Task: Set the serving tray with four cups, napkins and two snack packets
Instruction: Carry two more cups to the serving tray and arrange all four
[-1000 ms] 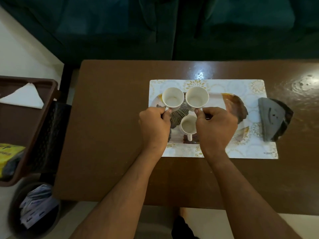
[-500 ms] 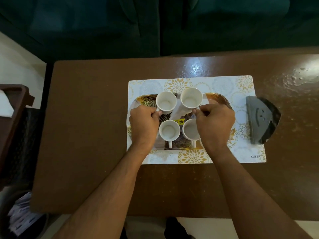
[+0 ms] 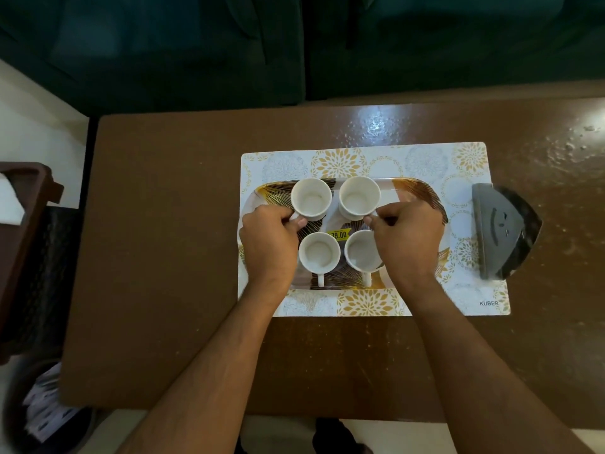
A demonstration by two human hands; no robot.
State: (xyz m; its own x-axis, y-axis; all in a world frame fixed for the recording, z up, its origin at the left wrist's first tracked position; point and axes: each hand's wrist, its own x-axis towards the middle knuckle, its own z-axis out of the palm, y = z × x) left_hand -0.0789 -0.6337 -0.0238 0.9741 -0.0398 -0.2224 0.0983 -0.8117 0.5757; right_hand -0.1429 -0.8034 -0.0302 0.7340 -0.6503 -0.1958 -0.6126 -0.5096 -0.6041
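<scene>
Your tray (image 3: 422,189) lies right of the frame's centre on a flowered placemat (image 3: 360,157), its long axis running left to right across the picture. Four white cups stand upright on it in a square: the upper-left cup (image 3: 311,198), the upper-right cup (image 3: 359,196), the lower-left cup (image 3: 319,255) and the lower-right cup (image 3: 361,253). The lower pair point their handles toward the bottom of the frame. Your left hand (image 3: 270,240) pinches the handle of the upper-left cup, and your right hand (image 3: 409,237) pinches that of the upper-right cup. So the cups look done. Napkins and two snack packets are not yet on the tray; something white, perhaps a napkin (image 3: 9,199), lies in a brown bin (image 3: 42,191) at the left edge.
</scene>
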